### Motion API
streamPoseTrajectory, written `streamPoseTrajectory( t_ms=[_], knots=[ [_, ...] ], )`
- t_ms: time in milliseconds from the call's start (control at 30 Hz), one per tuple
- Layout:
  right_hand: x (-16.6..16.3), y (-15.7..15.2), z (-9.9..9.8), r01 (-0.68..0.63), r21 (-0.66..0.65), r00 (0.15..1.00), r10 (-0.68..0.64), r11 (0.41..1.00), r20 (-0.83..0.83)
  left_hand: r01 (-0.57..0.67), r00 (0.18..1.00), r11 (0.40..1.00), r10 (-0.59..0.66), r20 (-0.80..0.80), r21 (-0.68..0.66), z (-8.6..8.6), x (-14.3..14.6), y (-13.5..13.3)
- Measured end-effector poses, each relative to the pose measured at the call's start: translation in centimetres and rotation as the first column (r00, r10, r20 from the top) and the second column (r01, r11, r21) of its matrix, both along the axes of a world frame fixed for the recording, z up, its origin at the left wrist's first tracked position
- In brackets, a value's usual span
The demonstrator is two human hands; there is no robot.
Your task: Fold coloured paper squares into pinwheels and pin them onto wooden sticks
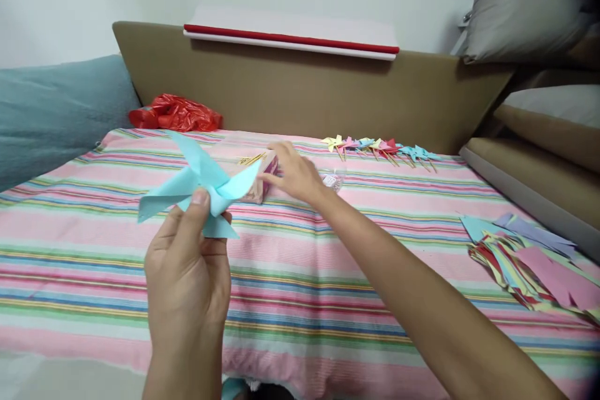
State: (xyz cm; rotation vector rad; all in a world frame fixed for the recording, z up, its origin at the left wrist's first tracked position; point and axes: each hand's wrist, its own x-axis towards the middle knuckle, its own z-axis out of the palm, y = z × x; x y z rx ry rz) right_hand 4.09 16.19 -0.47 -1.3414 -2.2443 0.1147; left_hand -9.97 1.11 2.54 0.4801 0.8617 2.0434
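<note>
A light blue paper pinwheel [199,162] is pinched between the thumb and fingers of my left hand [187,269]. Its blades are folded in to the middle, and no stick shows on it. My right hand [297,172] reaches forward over the right side of a small box [255,192], thumb and fingers apart, with nothing visible between them. Thin wooden sticks [252,159] lie at the top of this box, partly hidden behind a pinwheel blade. Just right of my right hand is a clear plastic container [332,179] with small contents I cannot make out.
Finished pinwheels on sticks [379,149] lie in a row at the back right. Cut paper pieces in several colours [534,265] are piled at the right. A red plastic bag [180,114] sits back left on the striped cloth [281,325]. Cushions [539,169] stack along the right.
</note>
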Motion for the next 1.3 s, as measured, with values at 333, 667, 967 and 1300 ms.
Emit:
streamPoseTrajectory(
  t_ms=[333,667,967,1300],
  knots=[
    [11.8,6.6,-2.2,0.172,-0.167,0.972,-0.139,0.971,0.191,0.093,0.995,0.993,-0.091,0.032,-0.071,-4.0,0.4,4.0],
    [9.4,12.2,-2.9,0.292,-0.531,0.849,0.04,0.795,0.527,0.218,0.976,0.964,-0.217,0.023,-0.155,-5.9,1.1,6.6],
    [9.2,10.9,-3.4,0.291,-0.537,0.846,0.049,0.792,0.531,0.281,0.955,0.944,-0.292,-0.045,-0.171,-5.9,1.6,5.7],
    [9.1,10.8,-3.3,0.249,-0.539,0.883,0.04,0.805,0.468,0.287,0.948,0.943,-0.306,-0.093,-0.17,-5.9,1.8,5.4]
  ],
)
